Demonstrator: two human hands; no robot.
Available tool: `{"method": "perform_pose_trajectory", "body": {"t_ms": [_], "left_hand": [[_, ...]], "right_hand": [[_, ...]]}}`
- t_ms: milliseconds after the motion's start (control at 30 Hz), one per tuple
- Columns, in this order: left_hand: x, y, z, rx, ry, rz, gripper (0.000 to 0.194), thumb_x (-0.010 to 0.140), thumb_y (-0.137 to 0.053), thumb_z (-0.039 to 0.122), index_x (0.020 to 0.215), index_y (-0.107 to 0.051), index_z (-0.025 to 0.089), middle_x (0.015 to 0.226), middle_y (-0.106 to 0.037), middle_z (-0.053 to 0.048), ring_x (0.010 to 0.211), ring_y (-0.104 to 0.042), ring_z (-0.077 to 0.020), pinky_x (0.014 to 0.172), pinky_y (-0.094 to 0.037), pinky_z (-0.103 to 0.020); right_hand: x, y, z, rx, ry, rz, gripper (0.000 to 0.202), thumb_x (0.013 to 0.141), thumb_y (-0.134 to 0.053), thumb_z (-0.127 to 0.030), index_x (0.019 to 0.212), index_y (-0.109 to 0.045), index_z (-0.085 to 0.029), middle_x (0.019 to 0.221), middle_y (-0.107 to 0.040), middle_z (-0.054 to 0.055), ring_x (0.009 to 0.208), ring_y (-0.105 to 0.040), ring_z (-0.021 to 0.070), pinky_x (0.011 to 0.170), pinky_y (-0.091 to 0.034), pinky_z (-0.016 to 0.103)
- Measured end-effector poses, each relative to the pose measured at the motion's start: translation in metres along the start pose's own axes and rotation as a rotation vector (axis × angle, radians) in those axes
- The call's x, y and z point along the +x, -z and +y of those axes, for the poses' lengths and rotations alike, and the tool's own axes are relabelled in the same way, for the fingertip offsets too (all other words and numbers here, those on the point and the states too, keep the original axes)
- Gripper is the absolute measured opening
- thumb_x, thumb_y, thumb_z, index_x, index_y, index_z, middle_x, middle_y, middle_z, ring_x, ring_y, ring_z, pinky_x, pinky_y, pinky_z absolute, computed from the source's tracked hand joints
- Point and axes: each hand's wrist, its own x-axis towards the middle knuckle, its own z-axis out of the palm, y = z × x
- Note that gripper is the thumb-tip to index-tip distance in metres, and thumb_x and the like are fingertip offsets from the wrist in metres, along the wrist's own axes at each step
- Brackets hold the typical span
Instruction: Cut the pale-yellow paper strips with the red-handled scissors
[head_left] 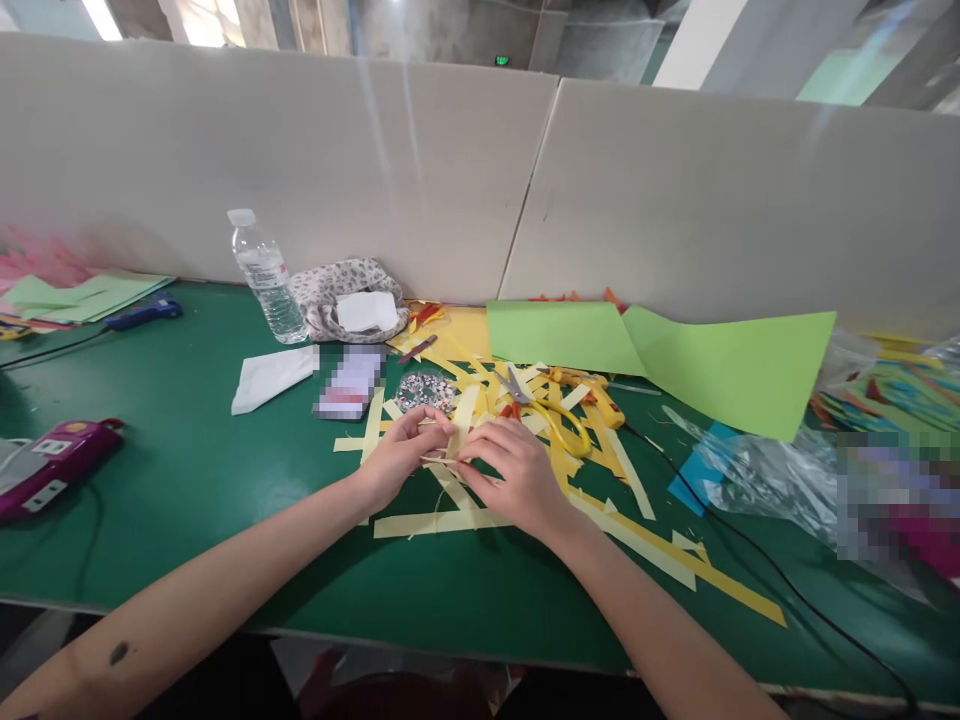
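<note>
My left hand (405,452) and my right hand (516,472) come together over the paper scraps, fingers pinched. Between the fingertips runs a narrow pale yellow paper strip (439,461), and both hands grip it. Part of the strip is hidden by the fingers. Under and around the hands lie loose yellow paper strips (442,523), overlapping in a pile. Scissors with yellow handles (571,432) rest just beyond my right hand, blades spread. Past my left hand lies a clear round pack of small black-and-white pieces (424,391).
A yellow glue gun (602,402) trails a black cord rightward. Green paper sheets (562,335) lean at the back near a plastic bag (780,485). A water bottle (268,280), phone (349,385) and white tissue (271,378) are left; a purple power strip (67,462) lies farther left.
</note>
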Motion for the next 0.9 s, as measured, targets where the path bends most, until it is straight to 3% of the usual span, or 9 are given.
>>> {"method": "perform_pose_trajectory", "body": {"t_ms": [200, 333, 533, 700, 900], "left_hand": [[0.002, 0.004, -0.003, 0.001, -0.045, 0.052, 0.024, 0.069, -0.07, 0.024, 0.076, -0.047, 0.018, 0.064, -0.057, 0.005, 0.058, -0.052, -0.0064, 0.055, -0.04, -0.018], [0.005, 0.01, -0.003, 0.036, -0.043, 0.078, 0.025, 0.069, -0.07, 0.025, 0.076, -0.047, 0.018, 0.065, -0.059, 0.004, 0.059, -0.056, -0.0072, 0.061, -0.046, -0.021], [0.001, 0.006, -0.005, 0.157, -0.048, -0.036, 0.02, 0.072, -0.065, 0.021, 0.07, -0.046, 0.018, 0.063, -0.059, 0.003, 0.059, -0.059, -0.0088, 0.059, -0.046, -0.022], [-0.005, 0.004, -0.006, 0.198, -0.126, -0.116, 0.012, 0.072, -0.061, 0.011, 0.072, -0.05, 0.017, 0.064, -0.057, 0.003, 0.058, -0.057, -0.0073, 0.066, -0.048, -0.025], [-0.008, 0.002, -0.003, 0.213, -0.094, -0.115, 0.012, 0.073, -0.061, 0.016, 0.075, -0.049, 0.018, 0.061, -0.056, 0.004, 0.059, -0.056, -0.0079, 0.061, -0.046, -0.022]], "right_hand": [[-0.001, 0.0, -0.002, 0.082, -0.111, -0.038, 0.015, 0.083, -0.057, -0.029, 0.071, -0.055, -0.02, 0.066, -0.061, -0.001, 0.067, -0.052, 0.0135, 0.07, -0.041, 0.03], [0.0, 0.001, -0.002, 0.161, -0.27, -0.053, 0.018, 0.082, -0.058, -0.033, 0.069, -0.053, -0.021, 0.065, -0.061, 0.0, 0.065, -0.053, 0.0138, 0.064, -0.042, 0.029], [0.007, 0.005, -0.003, 0.309, -0.635, 0.036, 0.018, 0.079, -0.059, -0.037, 0.072, -0.058, -0.021, 0.07, -0.063, 0.001, 0.066, -0.059, 0.0144, 0.063, -0.047, 0.029], [0.008, 0.001, 0.004, 0.522, -0.757, 0.075, 0.014, 0.071, -0.065, -0.032, 0.072, -0.058, -0.02, 0.077, -0.064, 0.002, 0.074, -0.062, 0.016, 0.067, -0.051, 0.03], [0.011, 0.001, 0.01, 0.749, -0.825, 0.084, 0.024, 0.063, -0.07, -0.029, 0.073, -0.05, -0.021, 0.07, -0.061, -0.001, 0.064, -0.06, 0.0134, 0.063, -0.051, 0.03]]}}
